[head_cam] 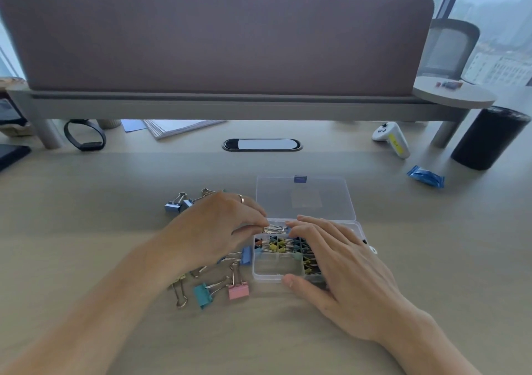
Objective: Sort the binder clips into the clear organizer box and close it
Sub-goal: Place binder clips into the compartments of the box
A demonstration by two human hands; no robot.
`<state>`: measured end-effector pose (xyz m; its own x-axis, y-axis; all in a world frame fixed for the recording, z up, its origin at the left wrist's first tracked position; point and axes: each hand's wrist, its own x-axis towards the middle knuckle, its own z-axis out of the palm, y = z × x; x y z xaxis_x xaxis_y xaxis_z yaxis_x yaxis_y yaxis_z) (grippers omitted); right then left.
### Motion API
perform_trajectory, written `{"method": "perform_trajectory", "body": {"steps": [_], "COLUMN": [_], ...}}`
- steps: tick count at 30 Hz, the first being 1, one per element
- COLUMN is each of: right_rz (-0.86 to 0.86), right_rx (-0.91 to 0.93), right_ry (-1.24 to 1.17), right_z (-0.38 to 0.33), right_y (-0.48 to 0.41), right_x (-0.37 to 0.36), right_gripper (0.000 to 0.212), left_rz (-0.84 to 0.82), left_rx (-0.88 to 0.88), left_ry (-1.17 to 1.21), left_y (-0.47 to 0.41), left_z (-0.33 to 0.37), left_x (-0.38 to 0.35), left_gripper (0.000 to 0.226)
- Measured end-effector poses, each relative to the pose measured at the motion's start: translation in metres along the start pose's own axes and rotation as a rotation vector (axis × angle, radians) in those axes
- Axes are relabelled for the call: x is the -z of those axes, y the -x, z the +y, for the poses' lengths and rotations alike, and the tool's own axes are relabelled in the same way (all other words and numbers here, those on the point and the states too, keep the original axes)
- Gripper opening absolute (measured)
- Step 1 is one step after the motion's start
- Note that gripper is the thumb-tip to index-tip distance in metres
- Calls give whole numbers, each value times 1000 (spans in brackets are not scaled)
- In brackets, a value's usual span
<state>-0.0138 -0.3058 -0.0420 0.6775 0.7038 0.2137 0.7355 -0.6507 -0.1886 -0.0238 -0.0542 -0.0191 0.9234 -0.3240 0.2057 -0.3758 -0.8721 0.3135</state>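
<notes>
Left hand (218,228) has its fingertips bunched, pinching a binder clip (273,228) by its silver wire handles. The clip's body is hidden, so its colour is unclear. A ring sits on one finger of this hand.

Right hand (339,262) lies flat over the right side of the clear organizer box (276,272), fingers straight and slightly spread, gripping nothing. Its thumb presses the box's near wall. Its fingertips reach the pinched clip; can't tell if they touch it.

The box sits just right of the left hand and under the right palm. The pinched clip is over the box's far-left compartment. The lid (302,199) is open, lying flat on the desk (86,202) beyond both sets of fingertips.

Small clips (280,245), yellow and dark, fill the middle compartments beside the right fingers. The compartment just left of the right thumb looks bare.

Loose clips:
- blue clips (172,206), just beyond the left hand, at its outer side
- blue clip (246,255), under the left palm, touching the box's left wall
- pink clip (238,288) and teal clip (203,294), near side of the left wrist
- yellowish clip (178,281), partly under the left forearm

Well beyond the hands: black wristband (85,135), papers (178,128), white controller (391,140), blue packet (426,175), black cylinder (489,138), partition panel (216,35).
</notes>
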Motion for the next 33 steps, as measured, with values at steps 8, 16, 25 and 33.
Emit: {"method": "perform_trajectory", "body": {"steps": [8, 16, 25, 33], "right_rz": [6, 5, 33, 15], "right_rx": [-6, 5, 9, 26], "right_ry": [8, 24, 66, 20], "right_z": [-1, 1, -2, 0], "right_y": [1, 0, 2, 1], "right_x": [0, -2, -1, -1], "right_gripper": [64, 69, 58, 60], "left_rz": [5, -36, -12, 16], "left_rx": [-20, 29, 75, 327], "left_ry": [-36, -107, -74, -37], "left_y": [1, 4, 3, 9], "left_z": [3, 2, 2, -32], "left_x": [-1, 0, 7, 30], "left_gripper": [25, 31, 37, 42]}}
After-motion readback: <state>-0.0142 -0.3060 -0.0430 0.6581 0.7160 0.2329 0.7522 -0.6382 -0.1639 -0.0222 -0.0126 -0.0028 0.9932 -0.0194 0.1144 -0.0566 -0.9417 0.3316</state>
